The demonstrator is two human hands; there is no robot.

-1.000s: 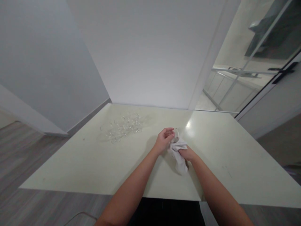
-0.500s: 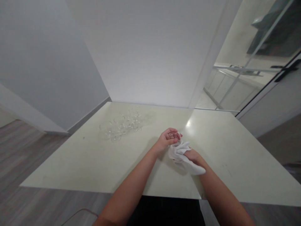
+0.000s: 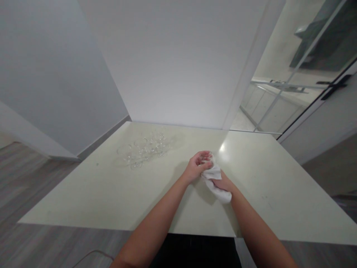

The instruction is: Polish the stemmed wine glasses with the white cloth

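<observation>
my left hand [image 3: 199,166] curls around a clear glass [image 3: 211,154] over the counter [image 3: 83,197] while my right hand [image 3: 221,181] grips a cloth [image 3: 212,172] against it, so this one seems unfinished. the other glasses [image 3: 143,148] sit clustered off to the left, too faint to tell which are done or whether they hold anything.

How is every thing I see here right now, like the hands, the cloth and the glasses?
Left hand: curled around a glass
Right hand: gripping the cloth
Held glass: partly hidden by fingers and cloth
White cloth: crumpled, one end drooping
Other clear glasses: clustered on the table
Table: lit, with a shiny glare spot
Cable: curved, on the floor
</observation>
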